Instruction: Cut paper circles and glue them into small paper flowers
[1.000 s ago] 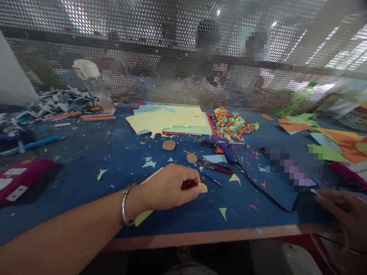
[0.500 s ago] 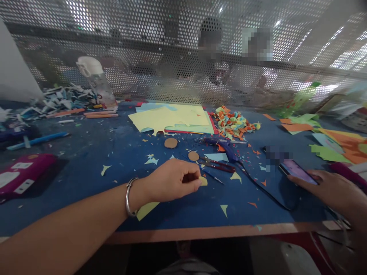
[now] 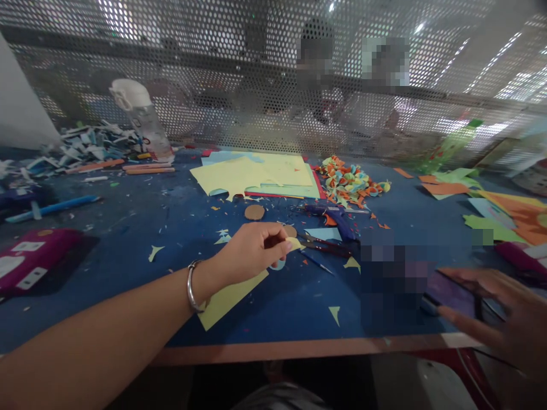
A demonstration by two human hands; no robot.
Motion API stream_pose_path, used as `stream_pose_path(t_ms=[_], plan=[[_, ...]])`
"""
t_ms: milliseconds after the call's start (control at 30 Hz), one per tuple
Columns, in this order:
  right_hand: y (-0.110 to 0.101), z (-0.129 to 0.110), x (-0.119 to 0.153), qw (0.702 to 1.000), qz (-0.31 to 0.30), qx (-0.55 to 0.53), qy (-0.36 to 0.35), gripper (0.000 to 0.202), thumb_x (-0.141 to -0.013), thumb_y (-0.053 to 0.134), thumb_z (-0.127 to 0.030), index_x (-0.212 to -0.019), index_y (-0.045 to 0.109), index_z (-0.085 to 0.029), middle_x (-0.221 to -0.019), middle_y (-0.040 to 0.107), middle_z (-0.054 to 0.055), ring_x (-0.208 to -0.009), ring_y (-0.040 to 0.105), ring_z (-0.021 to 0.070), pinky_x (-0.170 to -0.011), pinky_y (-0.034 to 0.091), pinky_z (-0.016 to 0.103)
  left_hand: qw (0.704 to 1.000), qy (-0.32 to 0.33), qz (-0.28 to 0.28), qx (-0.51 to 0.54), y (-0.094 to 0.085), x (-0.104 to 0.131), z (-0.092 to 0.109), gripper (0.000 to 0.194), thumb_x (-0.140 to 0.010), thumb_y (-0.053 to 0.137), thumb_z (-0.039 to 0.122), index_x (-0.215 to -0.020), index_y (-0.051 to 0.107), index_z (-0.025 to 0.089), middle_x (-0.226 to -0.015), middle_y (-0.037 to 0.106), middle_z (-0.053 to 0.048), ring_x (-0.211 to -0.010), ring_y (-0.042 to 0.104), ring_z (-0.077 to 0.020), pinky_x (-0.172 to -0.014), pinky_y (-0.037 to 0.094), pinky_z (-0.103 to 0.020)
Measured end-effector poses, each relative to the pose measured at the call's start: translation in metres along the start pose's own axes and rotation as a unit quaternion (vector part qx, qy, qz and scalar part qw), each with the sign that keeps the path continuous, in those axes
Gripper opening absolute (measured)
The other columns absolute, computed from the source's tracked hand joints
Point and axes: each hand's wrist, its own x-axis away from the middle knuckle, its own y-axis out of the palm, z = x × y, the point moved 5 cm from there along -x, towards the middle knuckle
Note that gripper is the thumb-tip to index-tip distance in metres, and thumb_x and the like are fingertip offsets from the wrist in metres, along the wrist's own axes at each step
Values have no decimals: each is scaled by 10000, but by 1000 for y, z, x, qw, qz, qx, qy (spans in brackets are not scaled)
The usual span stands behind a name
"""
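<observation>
Between thumb and fingertips, my left hand [image 3: 250, 253] pinches a small piece of yellow paper [image 3: 295, 245] above the blue table. Under that wrist lies a yellow paper sheet [image 3: 233, 300], and a pale blue paper disc [image 3: 278, 265] peeks out below the fingers. My right hand [image 3: 506, 304], blurred, grips a phone [image 3: 453, 293] near the table's front right edge. Close to the left fingertips are a cardboard disc [image 3: 290, 230], dark-handled scissors [image 3: 331, 247] and a thin blue pen-like tool [image 3: 318, 263]. A second cardboard disc [image 3: 254, 212] lies behind the hand.
A blue glue gun [image 3: 339, 218] rests beyond the scissors. Stacked coloured paper [image 3: 265, 173], a heap of curled paper bits [image 3: 348, 179] and a bottle [image 3: 147, 128] line the back. A magenta case [image 3: 38, 259] is left; paper scraps [image 3: 513, 216] lie right.
My left hand has risen slightly and shifted left with the yellow piece, showing more of the sheet and the blue disc. My right hand has moved the phone toward the front edge.
</observation>
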Motion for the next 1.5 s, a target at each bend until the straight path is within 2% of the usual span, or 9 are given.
stream_pose_path(t_ms=[67, 133, 367, 600, 800, 967, 1200, 1333, 1500], plan=[[12, -35, 15, 988, -84, -56, -119, 525, -662, 805, -445, -1145, 620, -360, -1065, 732, 45, -895, 726, 249, -774, 570, 336, 1000, -9, 5, 15, 0, -2, -2, 233, -921, 558, 338, -780, 605, 158, -668, 684, -26, -573, 640, -91, -507, 453, -187], [17, -70, 27, 968, -108, -103, -203, 551, -711, 772, -372, -1207, 531, -347, -1093, 706, 63, -916, 722, 264, -762, 592, 353, 1000, -10, 6, 21, 1, -2, -4, 226, -919, 560, 337, -782, 596, 161, -673, 686, -26, -566, 635, -86, -492, 447, -182], [20, -134, 55, 955, -65, -115, -264, 698, -678, 749, -400, -1282, 419, -286, -1111, 651, 121, -981, 688, 342, -782, 602, 470, 1000, 19, -4, 24, 6, 2, -5, 249, -935, 543, 346, -776, 600, 163, -676, 674, -12, -579, 637, -81, -501, 450, -181], [25, -141, 64, 962, -39, -112, -248, 663, -695, 740, -395, -1267, 442, -243, -1121, 639, 146, -1024, 654, 365, -816, 572, 503, 999, 10, -10, 31, 6, 0, -6, 226, -927, 555, 343, -798, 605, 165, -698, 694, -23, -594, 652, -94, -537, 463, -205], [27, -122, 63, 986, -37, -73, -143, 528, -774, 671, -474, -1205, 462, -253, -1073, 628, 142, -987, 633, 382, -804, 536, 558, 999, 7, -16, 32, 7, 0, -4, 247, -928, 554, 353, -777, 601, 164, -669, 678, -19, -590, 641, -95, -537, 460, -214], [23, -133, 60, 996, -44, -33, -75, 449, -826, 602, -567, -1116, 493, -242, -1038, 631, 139, -975, 619, 376, -800, 523, 541, 1000, 14, -11, 15, 8, 1, -4, 241, -938, 555, 348, -788, 606, 166, -667, 667, -9, -584, 621, -85, -533, 450, -213], [24, -124, 61, 989, -34, -63, -126, 566, -825, 616, -633, -1221, 545, -235, -1101, 657, 113, -941, 672, 305, -671, 559, 402, 999, 39, 0, 5, 6, 3, -2, 238, -949, 554, 342, -797, 616, 169, -658, 646, 4, -586, 630, -84, -566, 472, -211], [15, -122, 62, 972, -13, -103, -209, 417, -883, 612, -486, -1228, 585, -253, -1203, 609, 103, -1054, 619, 292, -820, 541, 428, 999, 45, 3, 0, 5, 3, 0, 241, -948, 553, 334, -777, 606, 173, -660, 652, 4, -587, 634, -88, -564, 474, -210], [19, -142, 46, 952, -57, -135, -268, 364, -897, 630, -410, -1239, 607, -289, -1280, 561, 89, -1150, 555, 290, -913, 501, 453, 998, 60, 11, -18, 6, 4, 4, 220, -938, 563, 318, -779, 612, 174, -652, 659, 4, -582, 619, -87, -557, 466, -213]])
